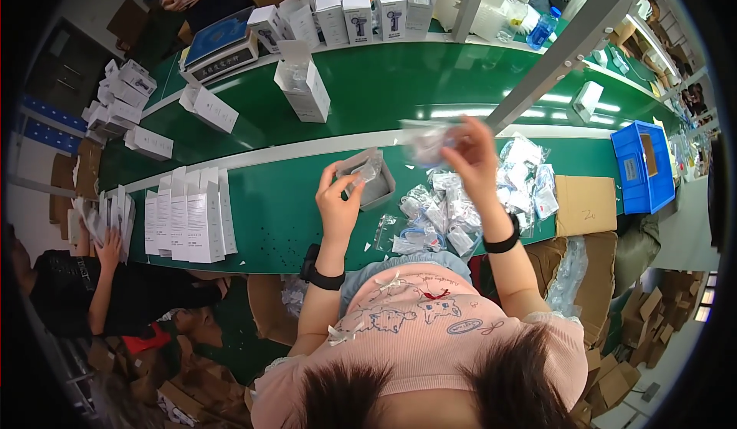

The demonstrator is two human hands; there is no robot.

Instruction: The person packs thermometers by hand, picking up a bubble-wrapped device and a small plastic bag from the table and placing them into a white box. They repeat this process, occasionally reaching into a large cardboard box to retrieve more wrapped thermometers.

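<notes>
My left hand pinches a small clear plastic piece over a small grey box on the green table. What the piece is exactly does not show. Raised to the right of it, my right hand grips a clear plastic bag, smeared by motion; its contents cannot be made out. Below and beside the right hand lies a heap of clear bags with white and pale blue parts inside. Black bands circle both my wrists.
White cartons stand in a row at the left. Another carton with raised flaps is on the far green conveyor-like surface. A blue bin and brown cardboard sit at the right. A metal post slants overhead. A co-worker's hand touches cartons at far left.
</notes>
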